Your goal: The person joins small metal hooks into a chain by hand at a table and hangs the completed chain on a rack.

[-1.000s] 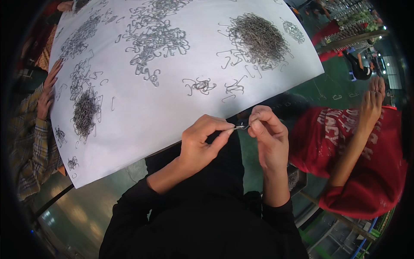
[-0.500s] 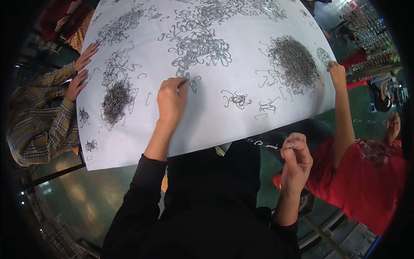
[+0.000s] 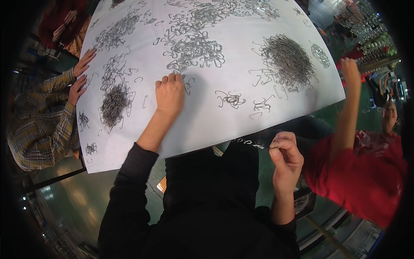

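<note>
My left hand [image 3: 169, 93] is over the white-covered table, its fingers bent down and pressed together at the near end of a long pile of shiny S-shaped wire hooks [image 3: 200, 48]. Whatever its fingertips hold is hidden behind the knuckles. A few loose hooks [image 3: 188, 85] lie just right of it. Off the table's near edge, my right hand [image 3: 286, 164] pinches one end of a thin chain of metal links [image 3: 248, 141] between thumb and fingers. The chain stretches leftward toward the table edge.
A dense heap of darker wire hooks [image 3: 288, 60] lies to the right on the white sheet [image 3: 207, 125], another dark heap [image 3: 114, 105] to the left. Small clusters [image 3: 233, 99] sit nearer me. A person in plaid [image 3: 47, 116] works at left, one in red [image 3: 353, 177] at right.
My left hand has shifted slightly left, its fingers now more curled downward. My right hand and the chain have moved a little left. The red-sleeved person's hand has lifted off the table.
</note>
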`<move>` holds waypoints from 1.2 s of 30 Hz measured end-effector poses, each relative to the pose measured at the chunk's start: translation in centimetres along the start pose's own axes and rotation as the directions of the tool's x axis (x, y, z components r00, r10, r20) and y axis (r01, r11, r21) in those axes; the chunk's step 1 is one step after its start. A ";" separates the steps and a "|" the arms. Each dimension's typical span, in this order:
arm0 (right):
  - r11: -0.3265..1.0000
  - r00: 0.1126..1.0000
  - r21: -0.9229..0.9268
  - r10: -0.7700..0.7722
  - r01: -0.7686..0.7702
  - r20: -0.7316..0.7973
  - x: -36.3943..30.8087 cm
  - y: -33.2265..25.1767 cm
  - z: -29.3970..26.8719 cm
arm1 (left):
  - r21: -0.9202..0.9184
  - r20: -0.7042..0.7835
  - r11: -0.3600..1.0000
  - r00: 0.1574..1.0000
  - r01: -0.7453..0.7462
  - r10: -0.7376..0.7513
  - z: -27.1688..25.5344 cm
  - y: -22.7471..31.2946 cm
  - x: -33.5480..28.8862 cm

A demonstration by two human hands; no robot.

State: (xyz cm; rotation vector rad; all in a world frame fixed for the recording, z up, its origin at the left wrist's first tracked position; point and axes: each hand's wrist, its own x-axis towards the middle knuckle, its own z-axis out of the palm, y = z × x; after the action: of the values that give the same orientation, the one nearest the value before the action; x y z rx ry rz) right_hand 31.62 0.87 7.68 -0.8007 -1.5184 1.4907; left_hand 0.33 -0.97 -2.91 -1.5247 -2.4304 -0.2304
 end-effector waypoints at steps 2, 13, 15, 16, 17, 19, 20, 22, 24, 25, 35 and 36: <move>1.000 1.000 -0.016 -0.006 0.006 -0.012 0.0 0.0 -0.1 | -0.153 0.009 0.988 1.000 -0.028 0.029 -0.1 -1.0 0.7; 0.979 0.985 0.127 0.149 -0.160 0.091 -0.6 0.9 0.1 | -0.776 0.621 -0.142 0.784 0.615 -0.002 -5.1 1.2 0.0; 0.960 0.972 0.173 0.204 -0.221 0.115 -0.5 1.0 0.4 | -0.770 0.605 -0.185 0.791 0.610 0.090 -5.8 3.3 -0.8; 0.965 0.970 0.148 0.198 -0.219 0.141 -0.5 1.1 0.2 | -0.776 0.581 -0.196 0.800 0.599 0.147 -6.1 4.2 -1.2; 0.961 0.969 0.156 0.206 -0.226 0.138 -0.5 1.1 0.3 | -0.780 0.555 -0.208 0.806 0.590 0.204 -6.1 5.0 -1.5; 0.955 0.968 0.179 0.215 -0.237 0.132 -0.5 1.1 0.5 | -0.784 0.517 -0.227 0.811 0.577 0.275 -6.6 6.5 -1.9; 0.950 0.965 0.184 0.233 -0.252 0.122 -0.5 1.0 0.5 | -0.781 0.508 -0.238 0.810 0.577 0.295 -7.3 7.4 -1.9; 0.953 0.965 0.171 0.230 -0.250 0.129 -0.4 0.9 0.6 | -0.782 0.487 -0.246 0.808 0.572 0.331 -8.0 8.5 -2.2; 0.955 0.967 0.171 0.224 -0.243 0.122 -0.5 1.0 0.6 | -0.790 0.461 -0.241 0.806 0.563 0.372 -8.1 9.2 -2.4; 0.956 0.968 0.166 0.223 -0.240 0.116 -0.5 1.1 0.5 | -0.789 0.451 -0.247 0.803 0.562 0.390 -8.2 9.6 -2.5; 0.977 0.977 0.079 0.189 -0.196 0.095 -0.4 0.6 0.4 | -0.580 0.265 -0.487 0.717 0.653 0.645 -7.7 11.9 -3.4; 0.983 0.981 0.062 0.168 -0.175 0.095 -0.3 0.6 0.4 | -0.550 0.264 -0.495 0.702 0.673 0.661 -7.6 12.0 -3.4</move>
State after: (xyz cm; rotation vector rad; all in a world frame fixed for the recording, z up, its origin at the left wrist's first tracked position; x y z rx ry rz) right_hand 31.35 0.46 7.02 -0.8509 -1.4839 1.7179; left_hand 13.58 -0.74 3.22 -2.1621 -1.8116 -3.8765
